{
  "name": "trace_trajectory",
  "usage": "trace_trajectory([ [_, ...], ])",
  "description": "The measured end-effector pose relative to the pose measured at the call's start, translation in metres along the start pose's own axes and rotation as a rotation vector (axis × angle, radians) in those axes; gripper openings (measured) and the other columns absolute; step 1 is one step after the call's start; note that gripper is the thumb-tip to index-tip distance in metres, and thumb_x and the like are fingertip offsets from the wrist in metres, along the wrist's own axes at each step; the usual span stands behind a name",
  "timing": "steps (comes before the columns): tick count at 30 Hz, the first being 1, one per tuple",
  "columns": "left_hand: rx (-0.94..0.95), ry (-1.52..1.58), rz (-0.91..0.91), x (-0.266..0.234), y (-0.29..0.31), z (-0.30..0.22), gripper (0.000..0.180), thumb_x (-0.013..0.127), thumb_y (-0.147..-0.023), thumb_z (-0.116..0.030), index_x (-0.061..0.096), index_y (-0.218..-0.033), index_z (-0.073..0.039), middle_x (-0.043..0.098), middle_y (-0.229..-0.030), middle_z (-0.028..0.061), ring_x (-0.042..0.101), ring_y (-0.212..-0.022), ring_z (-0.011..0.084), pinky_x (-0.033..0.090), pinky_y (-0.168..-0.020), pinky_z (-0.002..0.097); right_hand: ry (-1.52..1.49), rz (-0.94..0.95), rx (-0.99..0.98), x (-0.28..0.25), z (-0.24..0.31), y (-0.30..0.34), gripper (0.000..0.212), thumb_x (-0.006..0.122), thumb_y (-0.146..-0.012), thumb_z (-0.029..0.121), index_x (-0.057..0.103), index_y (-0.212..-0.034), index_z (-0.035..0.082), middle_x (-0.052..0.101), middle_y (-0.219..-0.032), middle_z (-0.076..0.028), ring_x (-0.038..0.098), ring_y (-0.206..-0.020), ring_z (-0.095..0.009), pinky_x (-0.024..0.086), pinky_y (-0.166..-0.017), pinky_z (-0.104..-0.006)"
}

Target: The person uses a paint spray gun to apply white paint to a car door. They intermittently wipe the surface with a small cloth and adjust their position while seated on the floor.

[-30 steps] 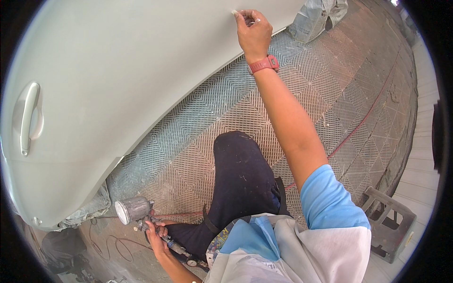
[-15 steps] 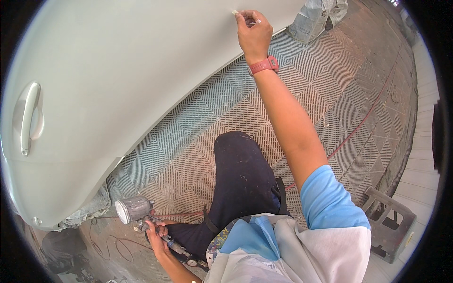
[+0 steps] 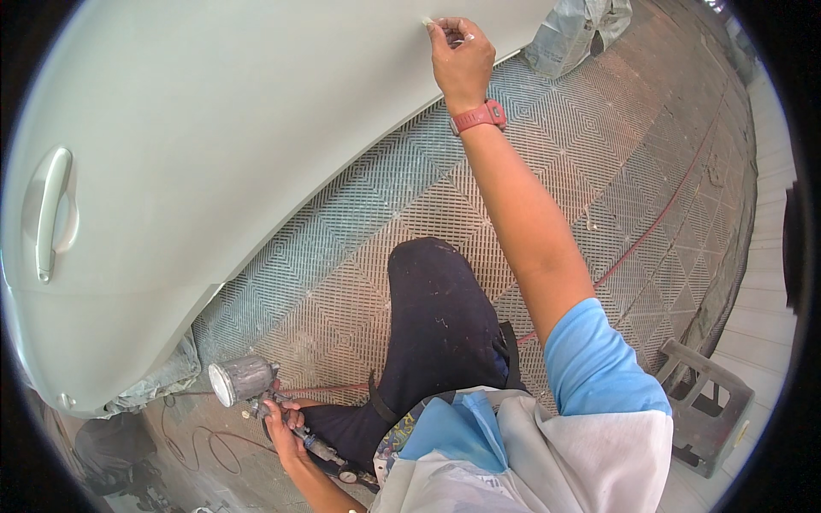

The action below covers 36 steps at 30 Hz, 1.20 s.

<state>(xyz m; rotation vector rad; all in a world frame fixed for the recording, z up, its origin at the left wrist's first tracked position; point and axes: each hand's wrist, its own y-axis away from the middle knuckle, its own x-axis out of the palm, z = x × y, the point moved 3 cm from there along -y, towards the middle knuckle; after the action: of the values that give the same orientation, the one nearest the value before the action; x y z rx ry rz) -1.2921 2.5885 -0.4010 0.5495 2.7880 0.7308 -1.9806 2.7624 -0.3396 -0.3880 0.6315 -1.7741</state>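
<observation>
With my right arm stretched out, my right hand (image 3: 462,58) pinches a small whitish piece (image 3: 428,20) at the surface of a pale grey-white car body (image 3: 256,103). What the piece is, I cannot make out. Its fingers are bent inward, and a red watch (image 3: 479,118) circles the wrist. Low on the left, my left hand (image 3: 284,426) grips a paint spray gun (image 3: 244,379) whose metal cup points up and left. A round gauge (image 3: 347,476) sits near the gun's lower end. The gun stays apart from the car panel.
A door handle (image 3: 53,215) stands out on the car's left part. Plastic-wrapped wheels (image 3: 569,38) show below the body. Red hose (image 3: 654,224) trails across the grated floor tiles (image 3: 342,256). A grey plastic stool or crate (image 3: 705,410) stands at the right beside a white wall.
</observation>
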Motion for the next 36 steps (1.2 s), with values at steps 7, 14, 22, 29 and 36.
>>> trace_trajectory([
  [7, 0.002, 0.032, 0.011, 0.0039, 0.0031, -0.0027, 0.074, 0.061, -0.108, -0.054, 0.049, -0.154, 0.003, 0.067, -0.079, 0.0038, 0.038, -0.055, 0.0043, 0.036, -0.051, 0.023, -0.038, -0.008, 0.016, -0.0003, 0.0019, 0.0018, 0.015, 0.08, -0.089, 0.018, 0.078, -0.091, 0.003, 0.076, -0.089, -0.012, 0.07, -0.076, -0.027, 0.055, -0.073, -0.0399],
  [14, -0.001, 0.023, 0.008, 0.0048, 0.0033, -0.0035, 0.076, 0.062, -0.107, -0.056, 0.049, -0.155, 0.003, 0.066, -0.079, 0.0034, 0.038, -0.055, 0.0036, 0.035, -0.051, 0.0223, 0.008, -0.012, -0.024, 0.0001, 0.0006, 0.0007, 0.016, 0.081, -0.09, 0.018, 0.078, -0.093, 0.003, 0.076, -0.086, -0.01, 0.07, -0.073, -0.024, 0.056, -0.071, -0.0369],
  [22, -0.007, 0.041, 0.015, 0.0033, 0.0018, -0.0018, 0.076, 0.061, -0.107, -0.055, 0.048, -0.156, 0.002, 0.065, -0.079, 0.003, 0.038, -0.055, 0.0036, 0.035, -0.051, 0.0222, -0.021, -0.056, -0.016, -0.0039, -0.0011, 0.0012, 0.015, 0.081, -0.089, 0.017, 0.076, -0.092, 0.004, 0.076, -0.087, -0.011, 0.07, -0.075, -0.026, 0.056, -0.073, -0.0394],
  [29, -0.019, 0.037, -0.007, 0.0053, 0.004, -0.0035, 0.072, 0.061, -0.109, -0.051, 0.048, -0.156, 0.002, 0.066, -0.079, 0.0031, 0.038, -0.056, 0.004, 0.035, -0.051, 0.0226, -0.063, -0.04, -0.009, -0.0059, 0.0053, 0.0011, 0.015, 0.081, -0.089, 0.015, 0.074, -0.092, 0.002, 0.075, -0.085, -0.011, 0.069, -0.074, -0.025, 0.056, -0.073, -0.0383],
  [36, 0.005, -0.026, 0.008, 0.0086, 0.0049, -0.0059, 0.08, 0.059, -0.107, -0.06, 0.049, -0.156, 0.002, 0.063, -0.079, 0.0004, 0.036, -0.056, 0.0031, 0.035, -0.052, 0.0218, -0.06, -0.045, -0.015, -0.005, 0.0083, 0.0, 0.016, 0.081, -0.089, 0.015, 0.074, -0.093, 0.001, 0.076, -0.084, -0.011, 0.07, -0.074, -0.025, 0.056, -0.074, -0.0376],
])
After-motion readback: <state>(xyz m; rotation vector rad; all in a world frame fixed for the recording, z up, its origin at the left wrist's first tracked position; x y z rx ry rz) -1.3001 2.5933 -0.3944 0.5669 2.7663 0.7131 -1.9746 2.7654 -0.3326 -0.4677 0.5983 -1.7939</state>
